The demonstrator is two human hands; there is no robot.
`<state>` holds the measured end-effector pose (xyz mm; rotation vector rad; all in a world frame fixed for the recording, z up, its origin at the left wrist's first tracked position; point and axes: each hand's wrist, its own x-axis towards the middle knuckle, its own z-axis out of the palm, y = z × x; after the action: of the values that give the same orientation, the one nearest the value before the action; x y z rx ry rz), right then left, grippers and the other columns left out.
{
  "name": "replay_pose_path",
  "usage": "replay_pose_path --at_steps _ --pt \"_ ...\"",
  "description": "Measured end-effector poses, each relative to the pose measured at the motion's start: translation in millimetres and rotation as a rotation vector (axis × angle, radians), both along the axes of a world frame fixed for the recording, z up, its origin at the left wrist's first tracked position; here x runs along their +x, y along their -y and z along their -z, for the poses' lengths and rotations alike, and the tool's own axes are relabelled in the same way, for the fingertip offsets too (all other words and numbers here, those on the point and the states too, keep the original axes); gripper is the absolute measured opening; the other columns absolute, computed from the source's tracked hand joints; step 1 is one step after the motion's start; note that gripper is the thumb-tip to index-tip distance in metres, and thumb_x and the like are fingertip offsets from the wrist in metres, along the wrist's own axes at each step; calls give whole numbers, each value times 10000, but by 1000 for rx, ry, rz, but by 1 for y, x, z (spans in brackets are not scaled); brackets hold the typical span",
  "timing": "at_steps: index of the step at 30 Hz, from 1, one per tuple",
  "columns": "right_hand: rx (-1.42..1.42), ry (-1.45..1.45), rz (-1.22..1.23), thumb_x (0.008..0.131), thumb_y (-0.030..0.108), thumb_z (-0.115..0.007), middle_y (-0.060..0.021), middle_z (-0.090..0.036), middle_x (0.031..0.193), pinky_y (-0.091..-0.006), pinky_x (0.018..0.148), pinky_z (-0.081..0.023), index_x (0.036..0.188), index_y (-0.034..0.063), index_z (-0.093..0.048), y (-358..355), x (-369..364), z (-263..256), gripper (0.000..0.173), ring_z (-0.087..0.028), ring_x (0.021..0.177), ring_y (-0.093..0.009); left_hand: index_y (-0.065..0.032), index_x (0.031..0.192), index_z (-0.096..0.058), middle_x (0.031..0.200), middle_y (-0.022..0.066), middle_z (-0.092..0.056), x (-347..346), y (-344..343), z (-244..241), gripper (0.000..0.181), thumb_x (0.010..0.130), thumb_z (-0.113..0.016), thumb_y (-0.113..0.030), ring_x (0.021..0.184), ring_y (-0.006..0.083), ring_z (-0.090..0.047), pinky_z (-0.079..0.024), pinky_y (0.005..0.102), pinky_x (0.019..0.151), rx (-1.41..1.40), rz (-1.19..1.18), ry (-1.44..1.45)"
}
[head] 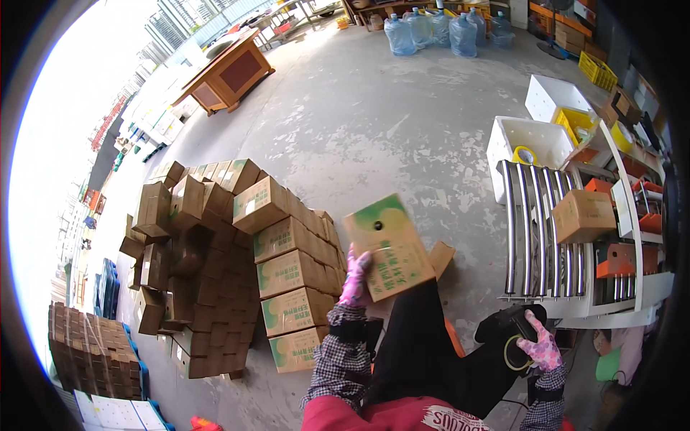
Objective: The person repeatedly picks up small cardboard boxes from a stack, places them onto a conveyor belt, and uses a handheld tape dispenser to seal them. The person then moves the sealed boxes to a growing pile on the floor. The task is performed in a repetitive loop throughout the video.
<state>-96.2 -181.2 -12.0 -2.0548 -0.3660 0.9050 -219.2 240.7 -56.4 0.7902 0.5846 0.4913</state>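
Note:
My left hand (356, 277), in a pink patterned glove, grips a printed cardboard box (396, 253) by its lower left edge. The box is tilted, and its green-printed face with a dark round hole is turned up to me. My right hand (539, 345), gloved alike, is around a dark hand-held tool with a pale yellow ring (512, 354), apparently a tape dispenser. It is beside my right shoe (493, 326). Left of the held box stands a column of matching cardboard boxes (294, 285), several high. Behind the held box, another piece of cardboard (442, 258) is partly hidden.
A roller conveyor (531, 231) stands at my right, with a carton (582, 215) near a sealing machine. White foam boxes (506, 129) and a yellow tape roll (524, 155) are beyond it. More stacked cartons (210, 280) rise at left. Water jugs (399, 35) and a wooden desk (226, 75) stand farther off.

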Motion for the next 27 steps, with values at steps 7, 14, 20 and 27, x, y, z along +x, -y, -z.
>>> replay_pose_path --at_steps 7,14,20,27 --pt "-12 -32 35 776 76 -694 -156 -382 1469 -323 1128 -256 1437 2 -327 -18 -15 17 760 -352 1368 -240 -158 1344 -464 1291 72 -546 -116 -191 63 580 870 -570 -473 1131 241 -556 -489 447 896 -108 -746 -27" --pt "0 -37 157 768 26 -677 -145 -372 1475 -297 1121 -260 1442 -5 -312 -28 -24 11 767 -349 1365 -212 -110 1376 -415 1322 101 -483 -98 -256 51 638 881 -589 -473 1172 227 -486 -434 407 956 -56 -1050 -597" --pt "91 196 166 832 156 -680 -161 -324 1497 -343 1139 -227 1449 3 -293 -51 -16 -5 744 -289 1398 -250 -89 1394 -385 1350 120 -447 -62 -172 88 618 913 -573 -427 1236 230 -431 -381 369 1018 325 -662 -593" --pt "268 371 99 822 294 -709 -169 -405 1440 -374 1113 -289 1447 32 -319 -57 -11 -32 782 -384 1341 -289 26 1278 -507 1301 143 -536 78 97 47 575 1002 -373 -459 1227 228 -475 -299 372 1097 -9 831 95"
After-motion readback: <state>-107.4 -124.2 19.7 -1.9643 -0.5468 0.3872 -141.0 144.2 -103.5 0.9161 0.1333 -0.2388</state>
